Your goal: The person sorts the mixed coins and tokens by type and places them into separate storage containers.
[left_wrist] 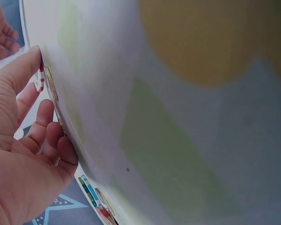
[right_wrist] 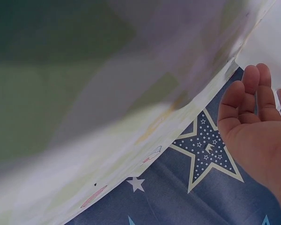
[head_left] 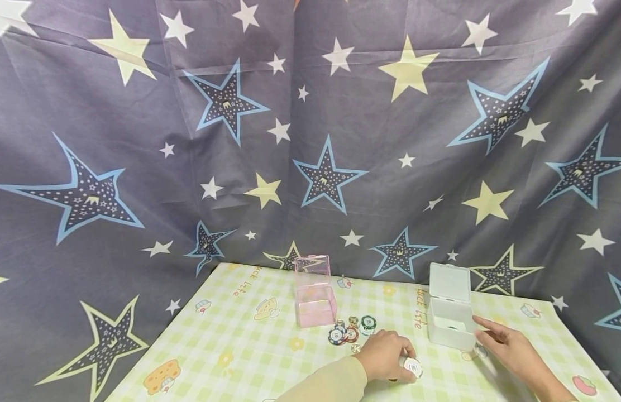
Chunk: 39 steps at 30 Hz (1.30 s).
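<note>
White chip marked 100 (head_left: 412, 367) sits in the curled fingers of the left hand (head_left: 386, 355), low on the checked tablecloth (head_left: 250, 346).

Just beyond that hand's knuckles lies a small heap of loose chips (head_left: 349, 331), and past those stands a pink clear box (head_left: 315, 297) with its lid raised. The right hand (head_left: 509, 346) is released, fingers straight, its fingertips at the side of a white box (head_left: 450, 315), also lidded open, a little way off from the left hand. Behind everything hangs a grey star-printed cloth (head_left: 310, 139). Only the head view shows the boxes and the number on the chip; the left wrist view gives a palm (left_wrist: 18, 164) close against blurred tablecloth with chip edges (left_wrist: 46, 79) at the fingertips; the right wrist view shows an open palm (right_wrist: 255, 126) over star fabric.
</note>
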Motion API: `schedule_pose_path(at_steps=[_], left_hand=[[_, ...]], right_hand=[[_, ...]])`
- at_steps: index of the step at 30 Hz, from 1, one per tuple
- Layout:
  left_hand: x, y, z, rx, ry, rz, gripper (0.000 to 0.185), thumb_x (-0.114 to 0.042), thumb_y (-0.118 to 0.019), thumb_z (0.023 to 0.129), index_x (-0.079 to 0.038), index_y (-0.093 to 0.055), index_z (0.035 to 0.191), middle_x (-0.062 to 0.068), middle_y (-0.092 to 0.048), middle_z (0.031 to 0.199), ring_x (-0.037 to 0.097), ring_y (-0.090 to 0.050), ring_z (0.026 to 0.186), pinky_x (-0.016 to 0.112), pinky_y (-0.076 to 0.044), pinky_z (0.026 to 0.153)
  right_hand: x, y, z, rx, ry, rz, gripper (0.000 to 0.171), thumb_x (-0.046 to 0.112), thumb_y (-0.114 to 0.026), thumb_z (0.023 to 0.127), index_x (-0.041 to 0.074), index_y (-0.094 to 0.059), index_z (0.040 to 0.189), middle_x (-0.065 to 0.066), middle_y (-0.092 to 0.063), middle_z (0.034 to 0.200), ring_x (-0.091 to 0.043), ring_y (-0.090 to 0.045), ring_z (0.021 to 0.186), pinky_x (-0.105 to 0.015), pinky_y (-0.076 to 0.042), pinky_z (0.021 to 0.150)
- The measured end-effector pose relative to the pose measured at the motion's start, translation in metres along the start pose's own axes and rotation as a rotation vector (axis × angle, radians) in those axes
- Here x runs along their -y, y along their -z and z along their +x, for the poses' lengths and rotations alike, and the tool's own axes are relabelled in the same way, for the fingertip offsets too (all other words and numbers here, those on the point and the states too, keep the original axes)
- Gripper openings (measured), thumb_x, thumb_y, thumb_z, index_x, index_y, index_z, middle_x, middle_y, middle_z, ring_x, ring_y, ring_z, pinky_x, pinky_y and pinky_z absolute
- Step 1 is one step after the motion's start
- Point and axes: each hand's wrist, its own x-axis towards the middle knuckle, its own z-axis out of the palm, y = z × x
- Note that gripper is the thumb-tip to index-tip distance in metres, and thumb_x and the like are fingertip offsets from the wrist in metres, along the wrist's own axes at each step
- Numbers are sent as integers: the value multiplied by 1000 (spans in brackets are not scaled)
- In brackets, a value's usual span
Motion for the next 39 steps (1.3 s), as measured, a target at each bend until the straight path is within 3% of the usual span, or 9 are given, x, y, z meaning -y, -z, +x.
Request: schedule_pose_path(at_steps=[8,19,26,39], left_hand=[[-1,-2,0,-6,-5,-34,32,-42,-95,78,-33,-75,102,-23,-65,87,-6,-51,79,14,-41,77],[-5,-2,-2,22,18,-139,40,-28,-95,79,-29,-69,109,-22,-60,72,-7,-50,58,9,-39,65],[-6,1,-3,17,3,-138,28,-28,-95,78,-30,-73,95,-21,-56,68,-7,-49,62,10,-38,65],[-6,2,-3,38,20,-156,17,-31,-93,81,-30,-78,88,-21,-52,64,-6,-46,60,10,-38,63]], right_hand=[[0,0,0,5,-7,6,61,41,-58,110,2,-51,157,-34,-64,143,-39,-72,119,-28,-59,82],[1,0,0,7,-6,11,61,40,-59,110,1,-51,157,-34,-63,143,-39,-73,118,-27,-58,81],[1,1,0,15,-8,20,62,41,-58,111,2,-50,157,-35,-61,146,-40,-72,119,-27,-59,81],[1,0,-1,17,-9,27,62,40,-58,111,1,-49,157,-37,-60,145,-44,-71,121,-54,-60,95]])
